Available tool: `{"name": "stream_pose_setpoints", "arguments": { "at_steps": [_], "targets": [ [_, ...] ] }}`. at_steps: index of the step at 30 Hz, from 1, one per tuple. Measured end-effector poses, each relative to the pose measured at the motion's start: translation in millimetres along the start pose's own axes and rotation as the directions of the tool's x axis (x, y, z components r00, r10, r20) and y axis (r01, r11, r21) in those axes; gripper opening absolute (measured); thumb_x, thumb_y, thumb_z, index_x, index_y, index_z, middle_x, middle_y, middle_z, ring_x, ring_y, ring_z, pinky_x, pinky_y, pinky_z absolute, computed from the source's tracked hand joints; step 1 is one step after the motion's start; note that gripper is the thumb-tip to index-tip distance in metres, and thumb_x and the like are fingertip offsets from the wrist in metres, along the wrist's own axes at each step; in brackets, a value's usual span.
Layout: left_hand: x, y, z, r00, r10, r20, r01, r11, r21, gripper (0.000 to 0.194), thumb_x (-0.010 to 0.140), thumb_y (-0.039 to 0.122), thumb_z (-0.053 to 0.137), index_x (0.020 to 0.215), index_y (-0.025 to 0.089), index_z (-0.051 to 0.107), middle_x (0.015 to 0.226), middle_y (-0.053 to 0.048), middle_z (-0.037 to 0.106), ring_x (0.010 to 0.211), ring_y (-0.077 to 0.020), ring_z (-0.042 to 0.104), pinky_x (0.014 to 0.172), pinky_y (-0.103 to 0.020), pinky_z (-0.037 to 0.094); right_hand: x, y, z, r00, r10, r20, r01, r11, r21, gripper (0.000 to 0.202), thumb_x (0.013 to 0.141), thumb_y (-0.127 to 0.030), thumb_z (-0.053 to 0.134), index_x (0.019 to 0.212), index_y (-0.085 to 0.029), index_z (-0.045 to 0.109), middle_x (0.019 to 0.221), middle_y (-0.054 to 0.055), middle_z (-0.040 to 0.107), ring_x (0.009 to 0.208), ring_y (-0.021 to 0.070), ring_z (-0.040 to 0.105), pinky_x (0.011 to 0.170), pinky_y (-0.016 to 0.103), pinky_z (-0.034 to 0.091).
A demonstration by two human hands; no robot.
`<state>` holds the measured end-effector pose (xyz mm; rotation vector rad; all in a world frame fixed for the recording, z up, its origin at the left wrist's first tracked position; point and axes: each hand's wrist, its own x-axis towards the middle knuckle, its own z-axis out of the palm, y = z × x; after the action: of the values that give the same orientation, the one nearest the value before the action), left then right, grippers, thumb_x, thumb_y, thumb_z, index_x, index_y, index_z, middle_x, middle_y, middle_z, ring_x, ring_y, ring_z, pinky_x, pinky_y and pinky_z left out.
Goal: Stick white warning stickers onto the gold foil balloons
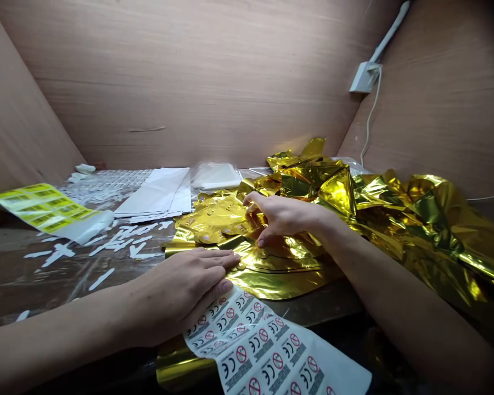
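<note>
My left hand (185,285) lies over the near left edge of the gold foil, fingertips pressing on it. Its thumb side grips a white sticker sheet (263,340) printed with CE marks and red crossed-circle symbols, which slopes down past the table edge. Over the flat gold foil balloons (280,260), my right hand (284,214) has its thumb and bent fingers apart. Its thumb tip touches the top foil layer, while the fingers reach toward an overlapping bunch of gold foil ends (214,216). Part of those fingers is hidden behind the hand.
Crumpled gold foil (395,214) heaps up at the right. White papers (156,192), a clear plastic packet (216,175) and a yellow label sheet (41,206) lie left and behind. White paper strips (123,238) litter the table. Wooden panels (206,82) enclose it; a white socket box (365,77) hangs right.
</note>
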<state>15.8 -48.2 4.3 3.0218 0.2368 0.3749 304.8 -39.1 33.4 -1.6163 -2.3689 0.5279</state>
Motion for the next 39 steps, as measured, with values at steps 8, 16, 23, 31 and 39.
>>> {"name": "stream_pose_setpoints", "arguments": {
  "at_steps": [8,16,23,31,39],
  "targets": [
    [-7.3,-3.1,0.6,0.991,0.070,-0.116,-0.070,0.998,0.007,0.033,0.105,0.021,0.044,0.119,0.011,0.072,0.137,-0.011,0.068,0.127,-0.0176,0.065,0.114,-0.028,0.048,-6.5,7.6,-9.9,0.993,0.113,0.032,-0.110,0.990,-0.088,0.112,0.047,-0.038,0.098,0.144,-0.019,0.045,0.130,0.012,0.064,0.112,0.0336,0.064,0.092,0.038,0.053],
    [-17.6,-18.0,1.5,0.973,-0.196,-0.124,0.201,0.979,0.024,0.040,0.108,0.032,0.037,0.114,0.016,0.074,0.134,-0.007,0.070,0.125,-0.0196,0.066,0.112,-0.033,0.051,-8.7,1.6,-12.3,0.999,-0.002,-0.032,0.002,1.000,-0.023,0.089,0.057,-0.040,0.094,0.134,-0.021,0.054,0.132,0.011,0.065,0.117,0.0332,0.065,0.097,0.042,0.054],
    [-19.6,-11.1,10.1,0.988,-0.148,-0.035,0.150,0.985,0.080,0.042,0.108,0.030,0.036,0.115,0.016,0.074,0.140,-0.011,0.065,0.136,-0.0222,0.058,0.121,-0.036,0.042,17.5,-41.3,34.0,0.961,-0.216,-0.171,0.220,0.976,0.001,0.074,0.073,-0.047,0.086,0.132,-0.021,0.050,0.131,0.013,0.065,0.116,0.0296,0.064,0.098,0.044,0.053],
    [-22.5,-10.7,8.3,0.984,-0.165,-0.073,0.171,0.982,0.086,0.044,0.108,0.031,0.036,0.117,0.013,0.075,0.141,-0.012,0.064,0.132,-0.0218,0.061,0.120,-0.035,0.043,17.2,-14.8,26.0,0.994,-0.063,-0.093,0.070,0.995,0.077,0.077,0.067,-0.045,0.091,0.128,-0.020,0.051,0.131,0.012,0.064,0.115,0.0296,0.062,0.100,0.044,0.051],
    [-18.4,-11.1,4.6,0.959,-0.276,-0.064,0.274,0.961,-0.027,0.041,0.106,0.034,0.040,0.105,0.014,0.076,0.157,-0.013,0.046,0.147,-0.0288,0.043,0.124,-0.047,0.036,23.6,0.3,34.7,0.982,-0.164,-0.094,0.184,0.945,0.271,0.074,0.068,-0.046,0.091,0.125,-0.020,0.052,0.132,0.012,0.062,0.122,0.0269,0.059,0.107,0.043,0.048]
  ]
}}
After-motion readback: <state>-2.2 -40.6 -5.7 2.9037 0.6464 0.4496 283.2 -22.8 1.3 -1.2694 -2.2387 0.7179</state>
